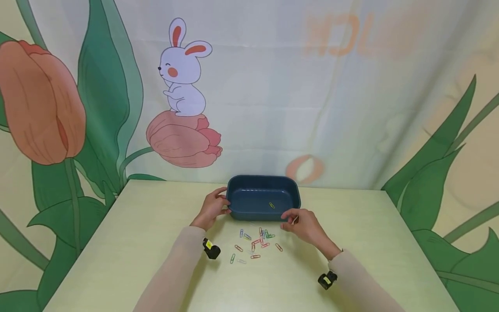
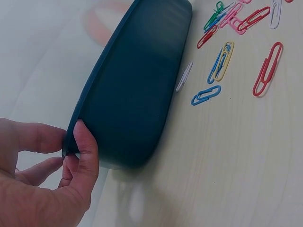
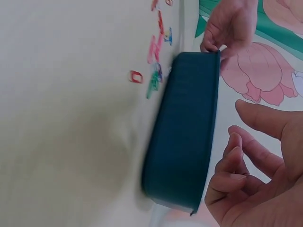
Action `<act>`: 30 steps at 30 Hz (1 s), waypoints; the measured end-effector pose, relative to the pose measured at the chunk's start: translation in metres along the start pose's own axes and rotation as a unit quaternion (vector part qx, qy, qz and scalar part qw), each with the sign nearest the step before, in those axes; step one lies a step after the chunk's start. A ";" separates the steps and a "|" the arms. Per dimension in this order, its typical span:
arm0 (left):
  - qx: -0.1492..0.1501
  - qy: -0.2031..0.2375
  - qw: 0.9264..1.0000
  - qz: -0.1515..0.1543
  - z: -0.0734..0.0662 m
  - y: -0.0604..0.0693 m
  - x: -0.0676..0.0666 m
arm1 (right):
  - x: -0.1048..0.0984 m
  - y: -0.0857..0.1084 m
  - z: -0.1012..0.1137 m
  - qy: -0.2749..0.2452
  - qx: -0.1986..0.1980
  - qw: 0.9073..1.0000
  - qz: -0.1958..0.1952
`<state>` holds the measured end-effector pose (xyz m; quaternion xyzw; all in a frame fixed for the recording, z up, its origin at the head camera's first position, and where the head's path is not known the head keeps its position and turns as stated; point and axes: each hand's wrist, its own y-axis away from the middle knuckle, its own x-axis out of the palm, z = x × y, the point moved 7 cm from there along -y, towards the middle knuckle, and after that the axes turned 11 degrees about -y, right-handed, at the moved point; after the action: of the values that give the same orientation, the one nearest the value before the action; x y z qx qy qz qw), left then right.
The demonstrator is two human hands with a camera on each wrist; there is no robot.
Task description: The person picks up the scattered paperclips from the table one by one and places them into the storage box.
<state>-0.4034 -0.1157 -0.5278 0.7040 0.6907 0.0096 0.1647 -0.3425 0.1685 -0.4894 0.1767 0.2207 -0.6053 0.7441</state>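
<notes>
The left forearm slants in from the near side of the table [image 1: 136, 242], bringing the left hand [image 1: 212, 207] to the left end of a dark blue bin [image 1: 252, 216]. The right forearm angles in too, its right hand [image 1: 306, 223] near the bin's front right corner. A small black camera sits on each wrist.

The pale table runs back to a cloth backdrop [image 1: 253, 108], printed from left with a big orange tulip, a white rabbit on a pink tulip, and green leaves. The bin stands at the table's far edge, around its middle, one yellow paper clip [image 1: 272, 205] inside; red, blue, green, pink and white paper clips [image 1: 255, 256] lie scattered in front.

The left thumb and fingers pinch the bin's rim. The right fingers are loosely bent, thumb held apart from them, holding nothing.
</notes>
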 end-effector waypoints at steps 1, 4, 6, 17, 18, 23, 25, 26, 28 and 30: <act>-0.001 -0.001 1.000 -0.001 0.000 0.000 0.000 | 0.001 0.001 -0.002 0.001 0.002 1.000 -0.001; -0.003 -0.004 1.000 -0.003 0.001 -0.002 0.000 | 0.005 0.004 -0.009 0.011 0.005 1.000 -0.002; -0.006 -0.006 1.000 -0.003 0.001 -0.002 0.000 | 0.008 0.006 -0.014 0.019 0.006 1.000 -0.002; 0.000 -0.005 1.000 -0.006 -0.001 0.001 -0.001 | 0.024 0.016 -0.028 0.017 0.008 1.000 0.016; 0.001 -0.006 1.000 -0.006 -0.001 0.002 -0.001 | 0.025 0.016 -0.030 0.014 0.013 1.000 0.019; -0.003 -0.008 1.000 -0.006 0.000 0.002 -0.001 | 0.032 0.017 -0.040 -0.003 0.030 0.999 0.032; -0.005 -0.008 1.000 -0.006 0.001 0.002 0.000 | 0.033 0.018 -0.042 -0.003 0.027 0.999 0.035; -0.005 -0.007 1.000 -0.006 0.001 0.002 0.000 | 0.034 0.018 -0.043 -0.002 0.022 0.999 0.037; -0.006 -0.005 1.000 -0.006 0.001 0.002 0.000 | 0.035 0.019 -0.045 -0.001 0.020 0.999 0.042; -0.005 -0.004 1.000 -0.006 0.001 0.002 0.000 | 0.036 0.019 -0.047 -0.001 0.019 0.999 0.045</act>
<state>-0.4015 -0.1158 -0.5282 0.6993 0.6940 0.0093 0.1709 -0.3235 0.1679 -0.5484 0.1998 0.2003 -0.5757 0.7671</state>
